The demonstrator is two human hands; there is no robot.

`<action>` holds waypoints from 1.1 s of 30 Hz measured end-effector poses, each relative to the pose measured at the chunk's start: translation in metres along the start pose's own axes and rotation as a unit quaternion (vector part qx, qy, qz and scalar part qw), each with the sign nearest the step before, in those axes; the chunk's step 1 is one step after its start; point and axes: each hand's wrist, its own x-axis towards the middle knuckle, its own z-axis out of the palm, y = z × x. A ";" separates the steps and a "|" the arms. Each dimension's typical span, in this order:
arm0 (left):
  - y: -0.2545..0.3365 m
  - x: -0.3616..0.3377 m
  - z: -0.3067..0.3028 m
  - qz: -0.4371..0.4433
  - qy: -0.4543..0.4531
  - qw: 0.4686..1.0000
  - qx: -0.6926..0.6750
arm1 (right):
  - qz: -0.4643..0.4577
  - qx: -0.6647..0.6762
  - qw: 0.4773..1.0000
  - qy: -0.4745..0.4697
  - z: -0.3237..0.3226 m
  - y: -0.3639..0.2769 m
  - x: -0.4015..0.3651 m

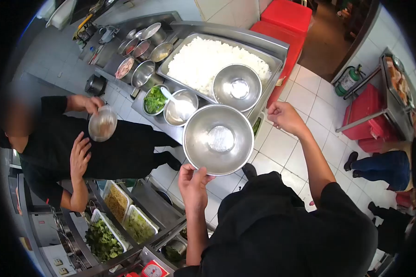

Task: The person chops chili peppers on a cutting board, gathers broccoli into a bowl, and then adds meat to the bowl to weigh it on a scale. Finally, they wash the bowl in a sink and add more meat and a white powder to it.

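Metal bowls, large, 2: both round, smooth and shiny, with mouths facing up toward the camera. The nearer bowl is hanging in front of the person's torso; being circular, it is showing no long axis. The person's left hand is gripping its near rim, thumb over the edge. The second bowl is sitting at the corner of the rice tray.

Right hand, 1: hovering beside the tray's corner, fingers curling loosely; whether the fingertips are meeting or holding anything, the view is not telling.

Tray, 1: rectangular, metal, holding a grainy mound of white rice.

Small round containers beside the tray, 2: 1 holding leafy greens; 1 metal bowl with a pale spoon leaning in it.

Co-worker, 1: holding 1 translucent container in 1 hand.

Plastic baskets, 3: noodles, pale shredded vegetable and dark leafy greens are filling them.
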 end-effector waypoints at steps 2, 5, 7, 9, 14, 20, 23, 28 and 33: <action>0.001 0.019 0.013 -0.015 -0.006 1.000 0.005 | 0.011 0.011 0.999 0.030 -0.017 -0.004 0.009; -0.001 0.042 0.023 -0.045 -0.017 0.999 0.010 | 0.043 0.029 0.997 0.051 -0.037 0.010 0.019; 0.002 0.050 0.028 -0.062 -0.016 0.998 0.012 | 0.044 0.050 0.996 0.063 -0.048 0.025 0.021; 0.013 0.055 0.036 -0.069 0.000 0.997 0.016 | 0.045 0.066 0.994 0.076 -0.056 0.037 0.024; 0.034 0.081 0.027 -0.054 0.005 0.998 -0.002 | 0.064 0.090 0.985 0.133 -0.073 0.049 0.027; 0.069 0.117 0.031 0.003 0.036 0.999 0.022 | 0.081 0.111 0.973 0.184 -0.085 0.069 0.018; 0.074 0.130 0.022 0.018 0.039 0.999 0.012 | 0.091 0.106 0.970 0.198 -0.081 0.071 0.015; 0.077 0.141 -0.002 0.018 0.060 0.998 0.003 | 0.088 0.083 0.971 0.204 -0.057 0.060 0.014; 0.081 0.140 -0.074 0.025 0.060 0.998 -0.007 | 0.067 0.073 0.970 0.222 -0.015 0.023 0.014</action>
